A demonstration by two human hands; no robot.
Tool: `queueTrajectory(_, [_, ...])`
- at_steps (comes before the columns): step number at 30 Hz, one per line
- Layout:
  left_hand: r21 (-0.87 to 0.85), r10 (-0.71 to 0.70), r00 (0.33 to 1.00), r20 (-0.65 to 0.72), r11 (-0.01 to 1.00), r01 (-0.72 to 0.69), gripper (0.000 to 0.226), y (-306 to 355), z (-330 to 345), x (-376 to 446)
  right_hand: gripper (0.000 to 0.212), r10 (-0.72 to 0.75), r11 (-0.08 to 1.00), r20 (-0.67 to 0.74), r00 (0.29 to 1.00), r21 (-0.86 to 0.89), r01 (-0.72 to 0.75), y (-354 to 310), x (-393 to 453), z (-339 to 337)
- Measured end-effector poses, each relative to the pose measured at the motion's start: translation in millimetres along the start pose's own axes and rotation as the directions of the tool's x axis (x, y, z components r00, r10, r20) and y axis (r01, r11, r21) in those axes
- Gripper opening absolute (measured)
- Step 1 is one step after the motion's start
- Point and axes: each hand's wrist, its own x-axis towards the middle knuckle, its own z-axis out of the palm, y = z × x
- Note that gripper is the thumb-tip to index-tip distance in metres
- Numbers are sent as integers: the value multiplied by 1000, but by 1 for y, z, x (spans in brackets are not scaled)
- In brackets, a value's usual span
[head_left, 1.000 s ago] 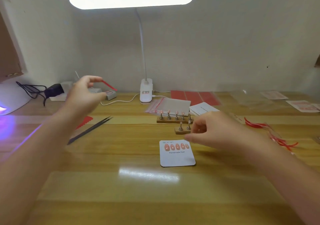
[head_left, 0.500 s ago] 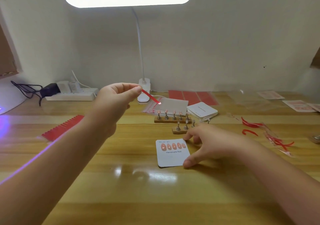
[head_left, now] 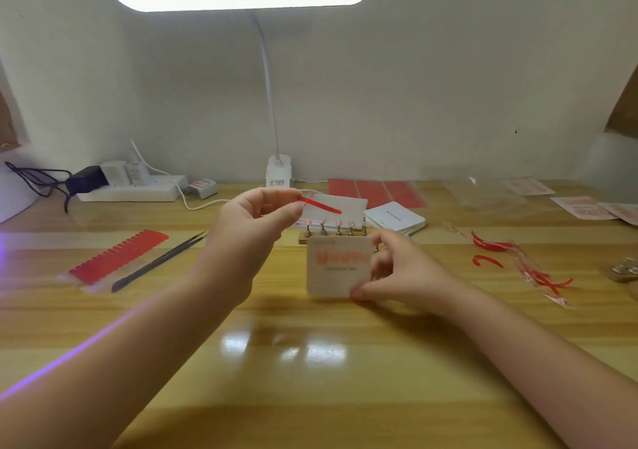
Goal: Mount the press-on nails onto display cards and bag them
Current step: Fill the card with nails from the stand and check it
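Observation:
My right hand holds a white display card by its right edge, lifted and tilted toward me; a row of pink nails on it looks blurred. My left hand pinches a thin red strip that points right, above the card. Behind the card a wooden holder carries several nails on metal stands, partly hidden by the card. A stack of clear bags with red tops lies behind the holder.
Black tweezers and a red adhesive tab sheet lie at left. A stack of white cards sits right of the holder. Peeled red strips litter the right side. A lamp base and power strip stand at the back.
My right hand has lifted the display card off the table and tilted it up. My left hand has carried the red strip rightward, to just above the card.

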Motion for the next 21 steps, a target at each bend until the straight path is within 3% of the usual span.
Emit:
queueTrajectory(4, [-41, 65, 998, -18, 997, -66, 13, 2, 2, -3, 30, 27, 984, -150, 988, 177, 0, 1, 0, 4])
queueTrajectory(7, [-52, 114, 993, -38, 992, -116, 18, 4, 3, -4, 17, 92, 915, -153, 984, 404, -23, -6, -1, 2])
queueTrajectory(14, [-165, 212, 971, -115, 960, -229, 28, 21, -3, -4, 11, -3, 688, -16, 1000, 726, 14, -48, -10, -8])
queueTrajectory(21, [-210, 337, 920, -199, 902, -376, 21, 46, -9, -8, 13, -125, 548, 0, 992, 834, 69, -83, -30, -18])
